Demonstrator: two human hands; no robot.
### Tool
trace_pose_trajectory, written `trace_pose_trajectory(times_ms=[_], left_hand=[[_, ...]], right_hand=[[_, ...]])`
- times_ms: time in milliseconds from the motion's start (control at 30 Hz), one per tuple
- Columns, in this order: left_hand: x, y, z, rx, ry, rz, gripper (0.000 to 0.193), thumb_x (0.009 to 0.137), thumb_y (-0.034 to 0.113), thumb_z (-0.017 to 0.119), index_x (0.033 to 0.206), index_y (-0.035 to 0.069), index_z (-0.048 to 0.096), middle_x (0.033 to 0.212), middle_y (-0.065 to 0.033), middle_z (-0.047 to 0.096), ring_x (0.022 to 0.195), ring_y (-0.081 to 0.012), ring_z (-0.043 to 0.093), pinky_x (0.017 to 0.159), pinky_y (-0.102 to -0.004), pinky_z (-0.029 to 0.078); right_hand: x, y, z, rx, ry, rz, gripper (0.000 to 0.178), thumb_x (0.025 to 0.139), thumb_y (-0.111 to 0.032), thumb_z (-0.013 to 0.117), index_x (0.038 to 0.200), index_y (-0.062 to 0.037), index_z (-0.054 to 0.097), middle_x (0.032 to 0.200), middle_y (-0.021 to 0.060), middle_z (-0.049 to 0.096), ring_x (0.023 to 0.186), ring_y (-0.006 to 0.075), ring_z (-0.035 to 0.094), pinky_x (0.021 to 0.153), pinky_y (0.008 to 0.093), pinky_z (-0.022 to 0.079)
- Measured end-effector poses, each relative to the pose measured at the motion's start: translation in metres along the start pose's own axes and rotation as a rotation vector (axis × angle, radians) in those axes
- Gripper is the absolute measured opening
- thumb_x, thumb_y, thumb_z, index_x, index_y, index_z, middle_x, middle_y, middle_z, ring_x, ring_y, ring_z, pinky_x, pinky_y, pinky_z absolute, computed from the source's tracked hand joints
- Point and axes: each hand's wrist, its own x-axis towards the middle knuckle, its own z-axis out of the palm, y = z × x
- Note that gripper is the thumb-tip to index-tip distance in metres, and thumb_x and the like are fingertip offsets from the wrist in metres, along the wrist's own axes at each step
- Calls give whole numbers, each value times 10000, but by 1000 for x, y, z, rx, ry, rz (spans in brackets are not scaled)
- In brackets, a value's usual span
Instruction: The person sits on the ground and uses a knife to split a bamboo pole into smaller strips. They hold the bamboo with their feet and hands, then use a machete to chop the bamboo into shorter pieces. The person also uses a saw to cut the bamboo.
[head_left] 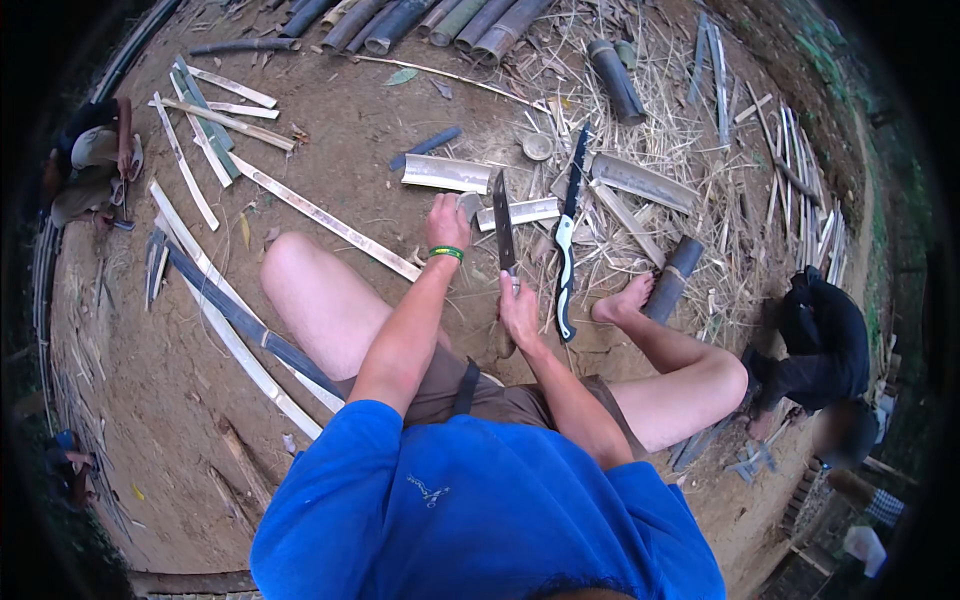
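My right hand is wrapped round the handle of a large knife, its dark blade pointing away from me. To its left, my left hand, with a green and yellow wristband, is closed at a short greyish piece of bamboo; the fingers hide part of it. Just beyond the blade lie a split bamboo half and a smaller split piece. A folding saw with a black blade and a white and black handle lies on the ground right of the knife.
Bamboo strips lie to the left, and whole bamboo poles at the far side. Shavings cover the ground at the right. A bamboo section lies by my right foot. Other people crouch at the right and left.
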Motion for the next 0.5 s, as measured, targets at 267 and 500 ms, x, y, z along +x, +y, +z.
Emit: trace_pose_trajectory(times_ms=[267, 500], left_hand=[[12, 10, -14, 41, 293, -40, 170, 903, 82, 625, 1052, 1, 613, 1029, -230, 606, 968, -469, 613, 821, -539, 493], [0, -32, -19, 148, -69, 42, 180, 897, 100, 653, 1068, 48, 632, 1077, -184, 623, 981, -422, 637, 812, -512, 516]], right_hand=[[32, 67, 53, -105, -84, 160, 674, 980, -571, 558, 856, 81, 676, 681, 193, 687, 647, 300, 718, 628, 446, 549], [-5, -16, -2, -205, -75, -58, 607, 982, -511, 575, 953, 87, 678, 807, 312, 687, 819, 466, 696, 764, 532, 523]])
